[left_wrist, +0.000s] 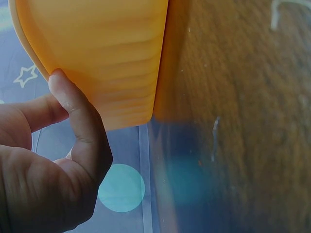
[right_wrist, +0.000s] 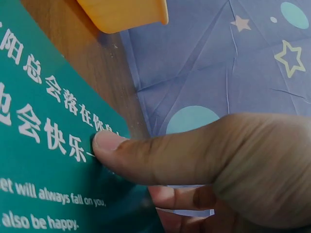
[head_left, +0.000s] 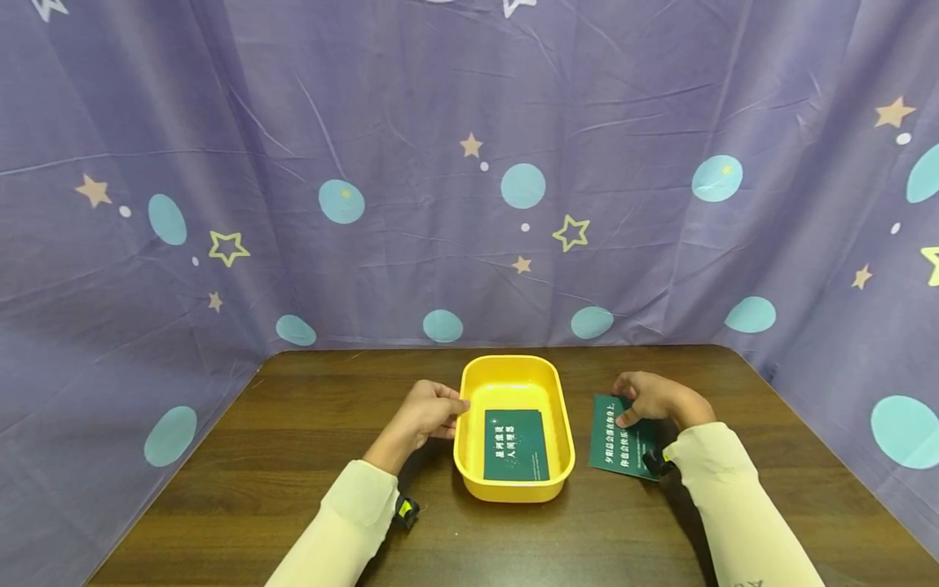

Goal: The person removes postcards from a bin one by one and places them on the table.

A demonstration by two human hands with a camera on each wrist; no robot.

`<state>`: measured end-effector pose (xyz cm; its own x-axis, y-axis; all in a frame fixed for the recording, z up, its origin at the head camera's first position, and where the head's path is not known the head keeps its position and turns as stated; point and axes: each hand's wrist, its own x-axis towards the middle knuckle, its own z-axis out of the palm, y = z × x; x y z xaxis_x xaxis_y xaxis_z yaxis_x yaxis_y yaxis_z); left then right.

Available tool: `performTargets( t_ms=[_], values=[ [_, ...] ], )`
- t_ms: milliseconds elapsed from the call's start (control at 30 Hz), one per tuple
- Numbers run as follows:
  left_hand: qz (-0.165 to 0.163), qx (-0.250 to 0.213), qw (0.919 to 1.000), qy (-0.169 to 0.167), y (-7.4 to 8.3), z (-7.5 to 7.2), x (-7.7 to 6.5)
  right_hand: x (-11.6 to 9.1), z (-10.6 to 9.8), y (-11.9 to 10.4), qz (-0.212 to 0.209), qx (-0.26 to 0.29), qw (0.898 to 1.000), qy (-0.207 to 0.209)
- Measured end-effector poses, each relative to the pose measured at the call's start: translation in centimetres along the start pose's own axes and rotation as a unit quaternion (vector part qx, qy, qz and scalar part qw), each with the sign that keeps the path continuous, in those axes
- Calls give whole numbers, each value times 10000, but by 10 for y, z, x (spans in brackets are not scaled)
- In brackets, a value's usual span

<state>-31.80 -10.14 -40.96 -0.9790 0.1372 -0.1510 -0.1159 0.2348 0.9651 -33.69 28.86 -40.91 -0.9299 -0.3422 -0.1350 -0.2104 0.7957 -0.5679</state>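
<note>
A yellow plastic basin [head_left: 513,489] with rounded corners stands on the table. My left hand [head_left: 429,414] pinches its left rim, and the left wrist view shows the thumb and a finger at the basin's edge [left_wrist: 121,63]. Inside the basin lies a dark green card [head_left: 516,465] with white lettering, face up. To the right of the basin, my right hand [head_left: 653,399] grips a second green card [head_left: 612,456] by its far right part. In the right wrist view the thumb [right_wrist: 112,143] presses on the card's printed face [right_wrist: 48,165], with other fingers behind its edge.
The brown wooden table [head_left: 308,456] reaches back to a purple curtain [head_left: 411,269] printed with stars and blue dots. The curtain also hangs along both sides. Black wrist bands [head_left: 406,512] sit at the cream sleeves [head_left: 337,522].
</note>
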Motion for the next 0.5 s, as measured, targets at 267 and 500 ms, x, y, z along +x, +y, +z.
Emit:
performTargets(
  t_ms=[267, 500],
  values=[
    [17, -9, 10000, 23, 0, 1, 0, 3, 2, 0, -159, -433, 9989, 56],
    [-8, 15, 10000, 30, 0, 0, 0, 4, 3, -3, -115, -573, 9982, 114]
  ],
)
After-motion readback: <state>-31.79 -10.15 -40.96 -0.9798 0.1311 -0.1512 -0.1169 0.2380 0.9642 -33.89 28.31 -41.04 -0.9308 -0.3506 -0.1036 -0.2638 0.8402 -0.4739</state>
